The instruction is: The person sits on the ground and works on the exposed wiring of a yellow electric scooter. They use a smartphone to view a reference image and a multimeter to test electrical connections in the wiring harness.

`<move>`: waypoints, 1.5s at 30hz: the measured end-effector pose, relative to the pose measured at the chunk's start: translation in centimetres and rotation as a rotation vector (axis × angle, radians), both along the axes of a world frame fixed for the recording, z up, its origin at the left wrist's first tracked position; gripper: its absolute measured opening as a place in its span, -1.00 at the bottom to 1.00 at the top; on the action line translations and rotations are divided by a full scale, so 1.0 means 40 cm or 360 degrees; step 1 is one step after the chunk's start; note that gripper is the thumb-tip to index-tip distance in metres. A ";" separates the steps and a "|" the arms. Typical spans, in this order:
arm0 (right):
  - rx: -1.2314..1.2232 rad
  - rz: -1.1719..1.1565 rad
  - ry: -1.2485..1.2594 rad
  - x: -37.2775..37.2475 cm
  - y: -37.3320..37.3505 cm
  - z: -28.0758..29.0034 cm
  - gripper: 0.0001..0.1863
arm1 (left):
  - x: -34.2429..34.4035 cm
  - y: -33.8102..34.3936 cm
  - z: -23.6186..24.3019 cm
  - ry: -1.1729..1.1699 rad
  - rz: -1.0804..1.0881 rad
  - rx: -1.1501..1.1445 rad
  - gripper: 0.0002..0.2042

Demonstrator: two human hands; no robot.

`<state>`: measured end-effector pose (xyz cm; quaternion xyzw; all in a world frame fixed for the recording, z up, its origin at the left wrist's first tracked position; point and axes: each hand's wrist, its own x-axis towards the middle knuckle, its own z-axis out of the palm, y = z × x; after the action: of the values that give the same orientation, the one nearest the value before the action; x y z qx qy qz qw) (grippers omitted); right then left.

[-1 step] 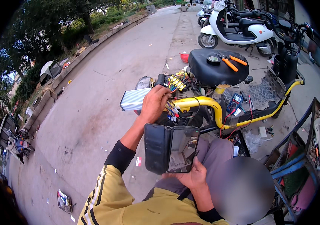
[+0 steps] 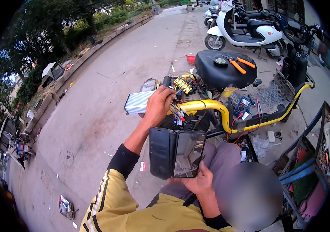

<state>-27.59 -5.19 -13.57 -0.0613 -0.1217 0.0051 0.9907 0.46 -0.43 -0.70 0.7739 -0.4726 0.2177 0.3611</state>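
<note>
I judge the silver finned box (image 2: 137, 103), at the yellow frame (image 2: 224, 115)'s left end, rigid and weighty, best gripped by its edges; whether my left hand (image 2: 158, 106) grips it or nearby wires (image 2: 178, 111), I cannot tell. My right hand (image 2: 202, 181) holds the likely fragile phone (image 2: 189, 154) low; pavement (image 2: 91, 92) gives room leftward.

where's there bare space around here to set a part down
Most room: open pavement between the silver finned box and the curb, lightly littered. The black seat has a smaller, curved bare patch nearer the person than the black roll and pliers. Crowded: the yellow-tipped wires by the left hand, and around the multimeter.
</note>
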 end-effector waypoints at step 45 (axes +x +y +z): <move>0.0060 0.0216 -0.0245 0.374 -0.137 0.064 -0.34 | 0.255 -0.069 0.172 0.1391 -0.0485 0.0633 -0.89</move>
<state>-12.62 -10.65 -11.00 -0.0343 -0.2014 0.0653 0.9767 10.65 -3.20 6.20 0.7687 -0.4172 -0.2764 0.3984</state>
